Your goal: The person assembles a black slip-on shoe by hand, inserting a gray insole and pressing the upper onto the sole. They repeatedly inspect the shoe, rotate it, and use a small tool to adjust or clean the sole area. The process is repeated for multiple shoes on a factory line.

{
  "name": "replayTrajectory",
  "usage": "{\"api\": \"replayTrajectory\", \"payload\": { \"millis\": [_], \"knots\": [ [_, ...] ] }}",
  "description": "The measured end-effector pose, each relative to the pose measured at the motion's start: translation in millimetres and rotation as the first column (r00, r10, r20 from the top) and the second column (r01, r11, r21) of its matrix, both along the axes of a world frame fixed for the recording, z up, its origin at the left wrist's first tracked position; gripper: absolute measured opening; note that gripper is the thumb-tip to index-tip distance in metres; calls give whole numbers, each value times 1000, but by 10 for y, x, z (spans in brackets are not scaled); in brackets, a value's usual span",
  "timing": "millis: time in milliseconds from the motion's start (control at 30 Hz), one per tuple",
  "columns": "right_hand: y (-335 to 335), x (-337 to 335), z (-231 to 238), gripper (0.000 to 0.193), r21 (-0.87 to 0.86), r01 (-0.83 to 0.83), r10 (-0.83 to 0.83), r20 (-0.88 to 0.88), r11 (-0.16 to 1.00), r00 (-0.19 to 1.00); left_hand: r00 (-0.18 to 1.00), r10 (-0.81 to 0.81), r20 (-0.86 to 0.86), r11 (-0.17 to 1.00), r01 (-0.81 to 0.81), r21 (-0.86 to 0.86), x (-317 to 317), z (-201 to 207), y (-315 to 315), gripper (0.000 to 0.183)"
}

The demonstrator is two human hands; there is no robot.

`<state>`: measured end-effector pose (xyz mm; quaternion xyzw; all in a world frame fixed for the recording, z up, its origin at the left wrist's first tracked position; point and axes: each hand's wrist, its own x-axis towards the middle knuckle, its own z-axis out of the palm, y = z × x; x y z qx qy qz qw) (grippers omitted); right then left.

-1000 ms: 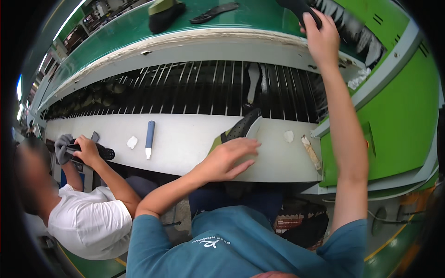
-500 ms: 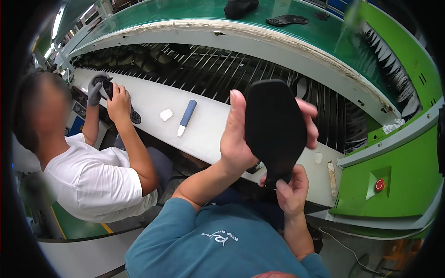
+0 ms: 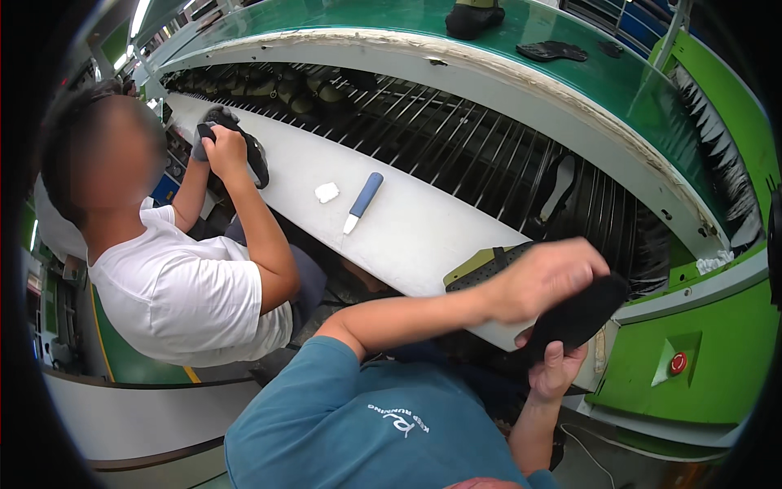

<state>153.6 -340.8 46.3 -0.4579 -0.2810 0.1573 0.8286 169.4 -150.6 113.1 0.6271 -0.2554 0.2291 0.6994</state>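
A flat black shoe insole [image 3: 582, 316] is tilted up in front of me at the right. My right hand [image 3: 559, 371] grips its narrower lower end, thumb on the near face. Across its upper edge lies my left hand [image 3: 547, 281], knuckles up and fingers bent. Motion smears that hand, and its fingertips are partly lost against the black, so I cannot tell whether it pinches the edge. Behind my left forearm an olive and black shoe piece [image 3: 479, 267] with small holes rests on the white ledge [image 3: 411, 244], partly hidden.
A blue-handled scraper [image 3: 364, 200] and a white scrap [image 3: 327, 192] lie on the ledge. Beyond it, metal rollers [image 3: 456, 147] carry a dark shoe sole [image 3: 558, 191]. At left a person [image 3: 187, 269] handles a shoe. A red button [image 3: 678, 363] sits on the green machine at right.
The insole has moved right and down and turned from upright to slanted. My left hand has swung from its side to over its upper edge. The olive and black piece has come into view.
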Motion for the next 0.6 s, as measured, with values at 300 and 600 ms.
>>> {"api": "replayTrajectory", "payload": {
  "millis": [300, 600],
  "knots": [
    [-40, 64, 11, 28, 71, 146, -143, -48, 987, 989, 757, 483, -441, 599, 83, 797, 729, -993, 561, 88],
    [-100, 51, -123, 31, -15, 227, -228, -29, 974, 973, 922, 193, -335, 977, -211, -18, -13, -237, 375, 44]
  ]
}}
